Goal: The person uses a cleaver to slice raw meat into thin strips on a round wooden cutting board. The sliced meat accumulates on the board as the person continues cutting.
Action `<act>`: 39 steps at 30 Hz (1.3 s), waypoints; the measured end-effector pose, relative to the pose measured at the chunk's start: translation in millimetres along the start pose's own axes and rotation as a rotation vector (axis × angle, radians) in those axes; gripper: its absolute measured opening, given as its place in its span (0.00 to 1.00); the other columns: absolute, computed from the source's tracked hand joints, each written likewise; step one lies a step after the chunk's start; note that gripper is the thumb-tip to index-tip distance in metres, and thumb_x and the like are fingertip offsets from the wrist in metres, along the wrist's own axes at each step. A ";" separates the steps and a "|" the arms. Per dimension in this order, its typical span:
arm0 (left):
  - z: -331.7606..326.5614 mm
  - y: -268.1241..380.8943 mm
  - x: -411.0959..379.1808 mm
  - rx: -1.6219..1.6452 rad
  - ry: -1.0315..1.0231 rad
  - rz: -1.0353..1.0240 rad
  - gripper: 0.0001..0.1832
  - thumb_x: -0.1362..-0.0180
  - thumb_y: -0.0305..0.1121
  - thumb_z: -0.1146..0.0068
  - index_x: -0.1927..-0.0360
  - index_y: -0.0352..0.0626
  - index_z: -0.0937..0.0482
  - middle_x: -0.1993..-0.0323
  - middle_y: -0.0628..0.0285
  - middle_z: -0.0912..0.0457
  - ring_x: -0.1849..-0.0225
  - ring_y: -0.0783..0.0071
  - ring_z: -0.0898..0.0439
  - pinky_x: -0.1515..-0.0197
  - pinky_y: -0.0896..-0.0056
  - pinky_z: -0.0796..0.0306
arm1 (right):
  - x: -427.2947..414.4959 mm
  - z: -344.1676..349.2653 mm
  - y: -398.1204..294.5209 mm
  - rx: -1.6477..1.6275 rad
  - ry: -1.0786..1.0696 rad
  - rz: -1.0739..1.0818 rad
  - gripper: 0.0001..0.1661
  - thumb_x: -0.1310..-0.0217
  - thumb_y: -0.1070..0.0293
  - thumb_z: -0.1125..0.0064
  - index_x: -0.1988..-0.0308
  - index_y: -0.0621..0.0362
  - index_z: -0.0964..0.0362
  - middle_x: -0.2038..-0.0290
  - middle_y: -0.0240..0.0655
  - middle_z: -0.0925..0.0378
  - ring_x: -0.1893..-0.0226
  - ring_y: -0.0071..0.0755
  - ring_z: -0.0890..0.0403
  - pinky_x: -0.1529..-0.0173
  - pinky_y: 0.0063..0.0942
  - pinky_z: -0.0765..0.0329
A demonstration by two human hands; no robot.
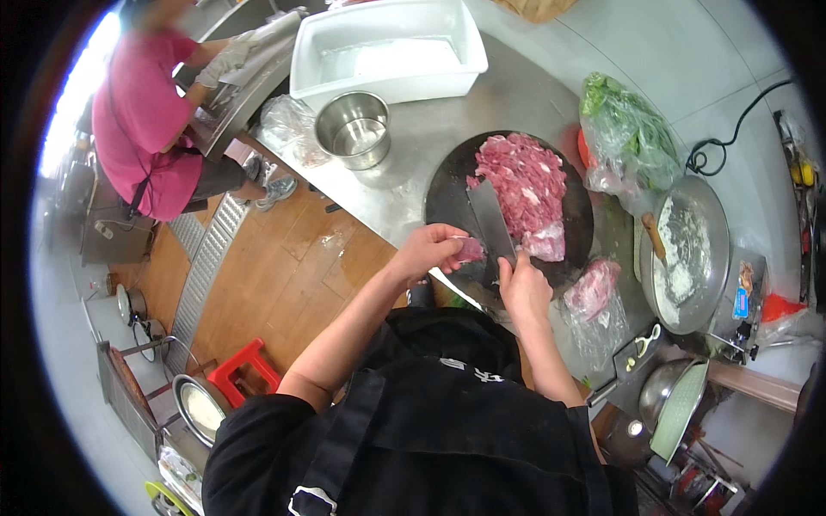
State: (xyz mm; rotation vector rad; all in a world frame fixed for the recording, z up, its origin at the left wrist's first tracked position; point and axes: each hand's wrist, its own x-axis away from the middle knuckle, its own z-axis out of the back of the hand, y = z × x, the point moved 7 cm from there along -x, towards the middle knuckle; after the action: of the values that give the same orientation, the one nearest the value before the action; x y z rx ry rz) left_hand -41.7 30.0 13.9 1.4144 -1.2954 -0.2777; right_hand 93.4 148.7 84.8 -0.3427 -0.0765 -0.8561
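A small piece of raw red meat (470, 249) is pinched in my left hand (433, 250) at the near left of a round dark chopping board (447, 187). My right hand (526, 288) grips a cleaver (492, 218), its broad blade slanting away to the upper left over the board. Right of the blade lies a heap of sliced raw meat (521, 177). Below that heap, close to my right fingers, sits a paler, larger chunk of meat (546, 241). The cleaver's handle is hidden within my right hand.
A steel pot (353, 131) and a white plastic tub (390, 58) stand on the metal table (413, 155). Bagged greens (626, 132), wrapped meat (592, 290) and a steel bowl of white powder (687, 258) are at right. Across the gap, a person in pink (145, 122) works with gloved hands.
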 end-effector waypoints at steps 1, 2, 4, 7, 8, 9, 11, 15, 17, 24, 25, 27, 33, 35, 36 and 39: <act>1.6 -2.3 -0.7 -0.040 0.015 0.048 0.16 0.39 0.33 0.44 0.52 0.33 0.24 0.67 0.61 0.17 0.73 0.79 0.20 0.71 0.79 0.25 | 0.5 0.0 0.8 0.005 -0.003 -0.010 0.19 0.34 0.53 0.48 0.58 0.59 0.29 0.74 0.52 0.19 0.70 0.60 0.17 0.66 0.53 0.22; 2.2 -5.5 -2.5 -0.080 0.030 0.094 0.16 0.39 0.33 0.44 0.53 0.33 0.24 0.68 0.60 0.17 0.74 0.78 0.20 0.73 0.79 0.25 | 1.2 0.2 1.8 0.010 -0.006 -0.018 0.19 0.34 0.54 0.48 0.58 0.59 0.29 0.74 0.52 0.19 0.70 0.60 0.17 0.66 0.53 0.22; 10.9 -7.1 -7.3 -0.109 0.120 0.048 0.16 0.39 0.35 0.44 0.53 0.32 0.24 0.71 0.59 0.17 0.77 0.77 0.21 0.75 0.78 0.26 | 2.9 -0.5 0.3 0.008 -0.007 -0.014 0.19 0.34 0.54 0.49 0.58 0.59 0.29 0.74 0.51 0.19 0.70 0.59 0.17 0.66 0.52 0.22; 15.6 0.2 -10.9 -0.112 0.268 0.010 0.17 0.37 0.36 0.45 0.52 0.32 0.27 0.75 0.58 0.19 0.80 0.76 0.22 0.79 0.76 0.27 | 3.3 -1.2 0.5 0.001 -0.015 -0.017 0.19 0.34 0.54 0.49 0.57 0.59 0.29 0.74 0.50 0.19 0.70 0.59 0.17 0.66 0.52 0.22; 16.0 3.1 -13.4 -0.126 0.271 -0.010 0.18 0.37 0.36 0.45 0.50 0.32 0.28 0.74 0.58 0.19 0.79 0.76 0.22 0.78 0.76 0.27 | 3.0 -0.8 -0.5 0.000 -0.020 -0.017 0.19 0.33 0.54 0.49 0.57 0.59 0.29 0.74 0.50 0.19 0.70 0.59 0.17 0.66 0.52 0.22; 15.2 4.5 -16.0 -0.138 0.270 -0.031 0.19 0.36 0.36 0.45 0.49 0.32 0.28 0.74 0.58 0.19 0.79 0.76 0.22 0.77 0.76 0.27 | 2.7 0.0 -1.3 0.000 -0.024 -0.018 0.19 0.33 0.54 0.49 0.57 0.59 0.29 0.74 0.50 0.19 0.71 0.58 0.17 0.66 0.52 0.22; 15.3 5.6 -16.6 -0.245 0.313 -0.111 0.16 0.35 0.35 0.47 0.49 0.35 0.27 0.75 0.61 0.20 0.79 0.76 0.23 0.77 0.76 0.28 | 3.1 -1.0 -1.6 0.000 -0.024 -0.019 0.19 0.33 0.54 0.49 0.57 0.59 0.29 0.75 0.50 0.19 0.71 0.58 0.17 0.67 0.51 0.22; 7.7 13.8 -2.2 -0.601 0.396 -0.487 0.12 0.41 0.30 0.43 0.54 0.39 0.22 0.70 0.57 0.23 0.71 0.66 0.22 0.68 0.69 0.28 | 2.3 -5.6 1.7 -0.022 -0.037 -0.031 0.21 0.34 0.53 0.49 0.54 0.59 0.29 0.74 0.52 0.20 0.70 0.60 0.18 0.66 0.53 0.22; -0.8 18.7 6.5 -0.791 0.409 -0.704 0.11 0.45 0.26 0.41 0.57 0.40 0.21 0.65 0.54 0.25 0.63 0.60 0.23 0.61 0.66 0.28 | 1.1 -7.6 3.7 -0.035 -0.049 -0.038 0.22 0.35 0.52 0.48 0.52 0.59 0.29 0.74 0.53 0.20 0.69 0.62 0.18 0.65 0.54 0.23; -8.0 27.5 15.0 -0.930 0.308 -0.840 0.15 0.51 0.22 0.38 0.58 0.42 0.20 0.57 0.56 0.25 0.52 0.55 0.26 0.50 0.62 0.30 | -1.0 -7.8 4.9 -0.068 -0.051 -0.015 0.21 0.36 0.54 0.47 0.52 0.59 0.28 0.74 0.55 0.20 0.69 0.63 0.19 0.64 0.55 0.23; -7.1 28.0 17.1 -0.934 0.337 -0.853 0.14 0.51 0.21 0.38 0.58 0.42 0.20 0.57 0.56 0.25 0.52 0.55 0.26 0.50 0.62 0.30 | -0.7 -8.4 4.8 -0.076 -0.050 -0.011 0.21 0.36 0.55 0.47 0.52 0.58 0.28 0.74 0.55 0.21 0.69 0.63 0.19 0.63 0.55 0.23; -9.9 26.3 22.4 -0.980 0.381 -0.916 0.15 0.51 0.21 0.39 0.58 0.43 0.20 0.56 0.57 0.25 0.53 0.55 0.26 0.51 0.61 0.30 | 2.0 -8.9 0.5 -0.060 -0.104 -0.006 0.19 0.37 0.55 0.46 0.52 0.56 0.27 0.74 0.54 0.20 0.69 0.63 0.19 0.63 0.54 0.24; -18.3 18.6 25.3 -0.962 0.438 -1.002 0.13 0.52 0.22 0.38 0.60 0.42 0.20 0.57 0.58 0.23 0.57 0.55 0.25 0.53 0.61 0.29 | 5.9 -5.4 -7.4 -0.122 -0.097 0.121 0.13 0.35 0.58 0.49 0.59 0.55 0.29 0.76 0.50 0.21 0.70 0.61 0.19 0.65 0.54 0.24; -20.3 18.1 24.9 -0.951 0.471 -1.020 0.13 0.52 0.22 0.38 0.61 0.42 0.20 0.58 0.58 0.24 0.58 0.55 0.25 0.54 0.61 0.28 | 6.7 -2.6 -12.6 -0.112 -0.103 0.183 0.12 0.35 0.59 0.50 0.62 0.56 0.31 0.76 0.50 0.21 0.71 0.60 0.19 0.66 0.54 0.25; -20.3 17.6 23.5 -0.946 0.487 -1.031 0.12 0.52 0.22 0.38 0.62 0.42 0.21 0.58 0.58 0.24 0.58 0.55 0.25 0.54 0.61 0.28 | 6.7 -3.1 -13.2 -0.104 -0.115 0.202 0.11 0.34 0.60 0.50 0.63 0.56 0.31 0.76 0.49 0.21 0.71 0.60 0.19 0.66 0.53 0.25; -18.6 12.1 19.7 -0.912 0.552 -1.042 0.11 0.53 0.21 0.38 0.64 0.41 0.22 0.59 0.57 0.24 0.59 0.56 0.25 0.55 0.60 0.29 | 11.5 -2.0 -10.3 -0.104 -0.141 0.241 0.11 0.35 0.60 0.50 0.63 0.55 0.31 0.76 0.49 0.21 0.72 0.59 0.19 0.67 0.52 0.25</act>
State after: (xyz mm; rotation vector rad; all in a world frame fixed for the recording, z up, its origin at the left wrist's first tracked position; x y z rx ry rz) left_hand -26.6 27.6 39.4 1.0893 0.1565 -0.9459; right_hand 93.1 133.4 87.9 -0.4996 -0.1192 -0.5976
